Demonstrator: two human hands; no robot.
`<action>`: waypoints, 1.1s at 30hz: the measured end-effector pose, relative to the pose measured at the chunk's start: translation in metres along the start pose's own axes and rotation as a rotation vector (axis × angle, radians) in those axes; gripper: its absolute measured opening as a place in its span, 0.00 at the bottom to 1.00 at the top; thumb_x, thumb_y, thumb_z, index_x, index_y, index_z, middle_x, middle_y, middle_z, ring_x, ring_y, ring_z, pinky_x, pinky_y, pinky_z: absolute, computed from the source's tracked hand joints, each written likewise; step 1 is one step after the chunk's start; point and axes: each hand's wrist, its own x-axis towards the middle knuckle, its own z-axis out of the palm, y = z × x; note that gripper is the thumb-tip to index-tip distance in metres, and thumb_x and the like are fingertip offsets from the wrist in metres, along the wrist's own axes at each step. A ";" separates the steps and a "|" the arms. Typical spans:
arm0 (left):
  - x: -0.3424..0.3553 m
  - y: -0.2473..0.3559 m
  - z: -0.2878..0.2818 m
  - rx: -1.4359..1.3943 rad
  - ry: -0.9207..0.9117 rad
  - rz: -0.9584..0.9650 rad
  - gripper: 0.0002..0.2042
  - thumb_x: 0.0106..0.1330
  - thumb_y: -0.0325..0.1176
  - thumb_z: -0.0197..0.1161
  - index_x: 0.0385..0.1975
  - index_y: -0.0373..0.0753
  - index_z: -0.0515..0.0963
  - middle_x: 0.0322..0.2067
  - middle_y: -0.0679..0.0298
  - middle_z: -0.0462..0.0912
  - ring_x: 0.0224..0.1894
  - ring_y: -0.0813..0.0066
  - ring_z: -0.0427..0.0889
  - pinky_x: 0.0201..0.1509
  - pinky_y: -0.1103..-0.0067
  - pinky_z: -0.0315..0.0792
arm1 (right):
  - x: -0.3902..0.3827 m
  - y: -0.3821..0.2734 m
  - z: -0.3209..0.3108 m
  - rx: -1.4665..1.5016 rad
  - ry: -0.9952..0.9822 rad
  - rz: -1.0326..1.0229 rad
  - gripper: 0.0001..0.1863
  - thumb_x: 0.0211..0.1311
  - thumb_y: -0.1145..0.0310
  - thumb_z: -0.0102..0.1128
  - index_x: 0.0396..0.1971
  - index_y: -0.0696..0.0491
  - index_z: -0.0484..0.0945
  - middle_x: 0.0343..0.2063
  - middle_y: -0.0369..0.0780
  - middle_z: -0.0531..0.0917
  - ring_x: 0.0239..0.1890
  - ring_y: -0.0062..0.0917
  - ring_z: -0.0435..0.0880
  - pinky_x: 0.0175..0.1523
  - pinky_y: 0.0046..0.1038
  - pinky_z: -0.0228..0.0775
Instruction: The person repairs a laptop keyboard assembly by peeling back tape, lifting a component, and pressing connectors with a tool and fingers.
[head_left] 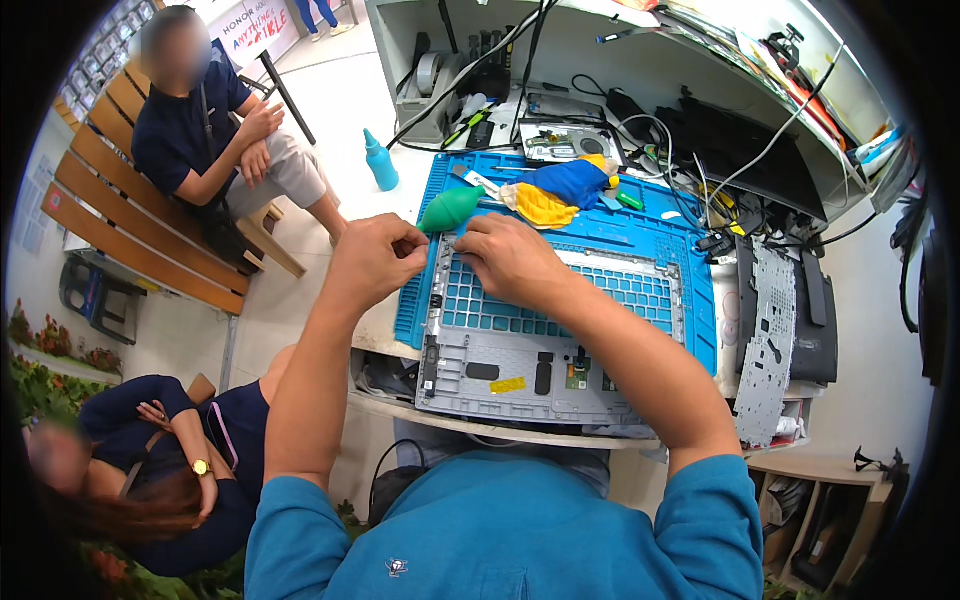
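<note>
A grey laptop top case [455, 365] lies inner side up on a blue repair mat [410, 310], its keyboard opening showing the mat through a grid. My left hand [375, 262] is held just off the case's far left corner, thumb and fingertips pinched together; anything between them is too small to see. Over that same corner my right hand [512, 258] is bent down, its fingers closed at the case's edge, and what they grip is hidden. Right beyond both hands is a green air blower bulb [452, 208]. A blue and yellow cloth [565, 188] lies behind the right hand.
A light-blue squeeze bottle [380, 162] stands at the table's left. Cables hang across the back, near a laptop part with a fan [575, 143]. A perforated metal plate [768, 340] leans at the right. Two people sit at left, one on a wooden bench [140, 235].
</note>
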 end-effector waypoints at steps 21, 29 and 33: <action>-0.013 -0.018 0.018 -0.150 0.160 -0.067 0.09 0.67 0.32 0.80 0.39 0.33 0.93 0.33 0.57 0.94 0.32 0.71 0.93 0.41 0.75 0.85 | 0.017 -0.010 0.013 0.022 -0.031 0.148 0.09 0.66 0.66 0.72 0.35 0.56 0.92 0.36 0.44 0.88 0.46 0.44 0.89 0.53 0.47 0.82; -0.015 -0.018 0.018 -0.163 0.151 -0.080 0.08 0.68 0.29 0.80 0.40 0.32 0.93 0.34 0.59 0.94 0.33 0.76 0.91 0.41 0.78 0.84 | 0.018 -0.006 0.018 0.015 0.010 0.090 0.09 0.65 0.66 0.73 0.33 0.56 0.90 0.36 0.45 0.87 0.45 0.44 0.89 0.53 0.47 0.82; -0.016 -0.018 0.017 -0.162 0.147 -0.085 0.08 0.68 0.30 0.80 0.40 0.31 0.93 0.34 0.58 0.94 0.33 0.76 0.91 0.41 0.78 0.84 | 0.015 -0.008 0.017 0.056 -0.004 0.142 0.09 0.68 0.66 0.73 0.35 0.56 0.92 0.36 0.45 0.88 0.45 0.45 0.89 0.52 0.47 0.82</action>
